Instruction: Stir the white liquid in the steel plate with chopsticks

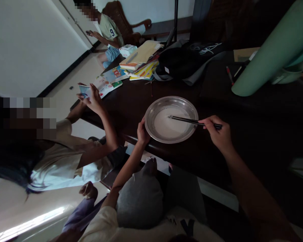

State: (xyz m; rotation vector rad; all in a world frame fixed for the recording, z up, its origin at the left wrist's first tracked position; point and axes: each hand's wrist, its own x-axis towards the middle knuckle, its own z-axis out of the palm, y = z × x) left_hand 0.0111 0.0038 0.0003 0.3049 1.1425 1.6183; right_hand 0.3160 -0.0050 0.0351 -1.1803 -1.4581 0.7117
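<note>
A round metal bowl (149, 118) stands on the dark table, close to its front edge. Inside it is a whitish, smooth-looking mixture (164, 126). My left hand (142, 131) grips the bowl's left rim, with the fingers partly hidden beneath it. Dark chopsticks (188, 120) are pinched in my right hand (218, 132), to the right of the bowl. They reach over the right rim, and their tips touch the mixture near its middle.
Books and folders (141, 58) are piled on the dark table (126, 111) beside a black bag (181, 62). A green cylinder (265, 53) slants at the right, near a red pen (229, 74). One person (65, 151) sits close on the left holding a phone; another (111, 32) sits farther back.
</note>
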